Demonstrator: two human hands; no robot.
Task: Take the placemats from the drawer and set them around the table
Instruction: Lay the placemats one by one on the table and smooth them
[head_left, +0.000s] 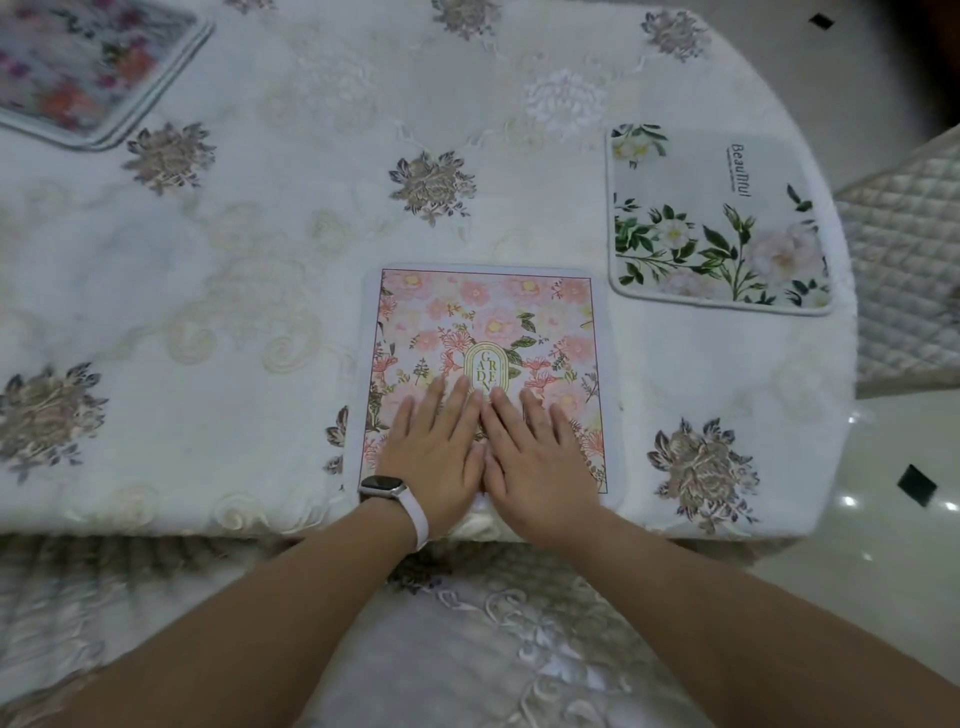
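A pink floral placemat (488, 322) marked "GARDEN" lies flat at the near edge of the table (234, 270). My left hand (434, 449), with a white-strapped watch on its wrist, and my right hand (535, 452) rest palm down side by side on its near half, fingers spread, holding nothing. A white placemat with green leaves and pale flowers (719, 223) lies near the table's right edge. A third placemat with purple and red flowers (83, 62) lies at the far left corner, cut off by the frame.
An embroidered white tablecloth covers the table and hangs over the near edge. A quilted chair seat (904, 280) stands to the right of the table. Glossy floor tiles (883, 519) with small black insets show at the right.
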